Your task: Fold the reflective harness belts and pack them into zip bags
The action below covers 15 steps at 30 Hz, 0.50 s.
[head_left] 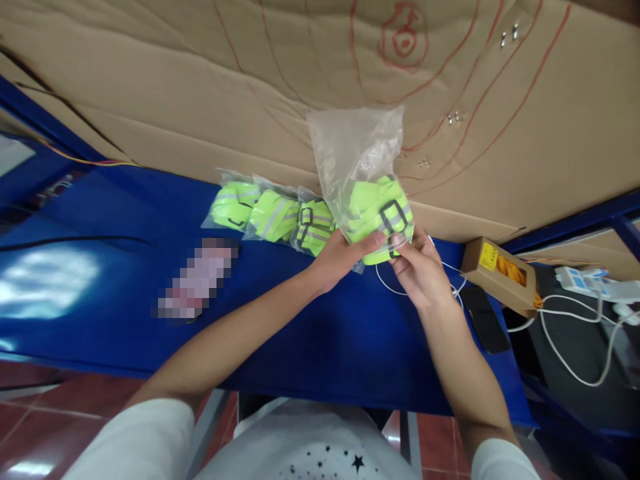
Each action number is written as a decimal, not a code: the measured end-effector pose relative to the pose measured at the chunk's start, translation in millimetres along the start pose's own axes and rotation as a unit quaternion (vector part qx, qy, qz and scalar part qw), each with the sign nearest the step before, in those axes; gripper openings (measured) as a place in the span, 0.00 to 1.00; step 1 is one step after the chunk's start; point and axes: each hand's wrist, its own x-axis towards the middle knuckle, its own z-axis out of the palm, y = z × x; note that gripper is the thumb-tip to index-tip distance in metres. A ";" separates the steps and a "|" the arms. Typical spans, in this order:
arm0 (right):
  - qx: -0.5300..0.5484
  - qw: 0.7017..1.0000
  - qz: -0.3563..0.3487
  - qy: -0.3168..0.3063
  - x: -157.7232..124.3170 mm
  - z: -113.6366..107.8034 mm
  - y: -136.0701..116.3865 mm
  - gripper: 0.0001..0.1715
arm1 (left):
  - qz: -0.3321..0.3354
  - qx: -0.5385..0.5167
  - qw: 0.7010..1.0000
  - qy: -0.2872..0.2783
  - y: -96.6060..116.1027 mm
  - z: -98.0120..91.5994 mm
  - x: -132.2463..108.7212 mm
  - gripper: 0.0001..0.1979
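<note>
A clear plastic bag [357,143] stands raised above the table, its upper part loose and its lower part filled with a folded neon-yellow reflective strap [373,207] that has a black buckle. My left hand [340,259] is closed on the bag's lower left side, thumb across the front. At the lower right, my right hand [417,263] grips the same bag, its thumb by the buckle. Some of the fingers are hidden behind it. Left of my hands, three similar bagged straps [273,215] lie in a row against the cardboard.
A cardboard wall [200,87] with red marker lines backs the blue table [280,327]. A blurred-out object [197,280] lies on the left. To the right are a black phone [485,320], a small brown box [500,277] and white cables [550,357].
</note>
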 end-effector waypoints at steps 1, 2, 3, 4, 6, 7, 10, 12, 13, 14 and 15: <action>0.010 1.000 -0.002 -0.005 -0.4 0.4 -0.2 0.32 | -0.002 -0.007 1.000 -0.002 -5.0 0.4 -0.8 0.27; 0.019 1.000 -0.005 -0.008 -0.9 0.8 -0.6 0.33 | -0.006 -0.012 1.000 -0.004 -9.2 0.4 -1.4 0.28; 0.027 1.000 -0.007 -0.009 -1.5 1.0 -1.4 0.33 | -0.009 -0.012 1.000 -0.004 -12.4 0.0 -1.7 0.29; 0.033 0.999 -0.006 -0.011 -2.1 1.0 -2.4 0.33 | -0.011 -0.007 1.000 -0.003 -14.1 -0.7 -1.5 0.30; 0.042 0.999 0.002 -0.027 -2.8 0.0 -4.1 0.33 | -0.012 0.004 1.000 0.004 -13.1 -2.6 -0.1 0.30; 0.046 0.998 0.006 -0.043 -2.9 -0.7 -4.3 0.34 | -0.014 0.001 1.000 0.007 -10.9 -3.4 0.8 0.29; 0.028 0.997 -0.007 -0.074 -1.8 -2.0 -0.1 0.36 | -0.027 -0.036 0.999 0.015 -4.3 -2.0 0.7 0.29; -0.021 0.998 -0.033 -0.044 0.3 -1.9 6.1 0.36 | -0.039 -0.039 0.998 0.023 -5.4 3.1 -3.3 0.28; -0.053 0.998 -0.040 -0.018 1.8 -2.2 9.2 0.35 | -0.047 -0.027 0.998 0.027 -8.2 6.4 -6.2 0.27; -0.089 0.995 -0.036 0.003 3.5 -3.0 11.7 0.34 | -0.058 -0.011 0.998 0.030 -12.0 9.6 -9.1 0.24; -0.129 0.991 -0.020 0.014 5.4 -4.8 13.1 0.32 | -0.072 0.009 0.997 0.027 -15.9 12.5 -11.8 0.20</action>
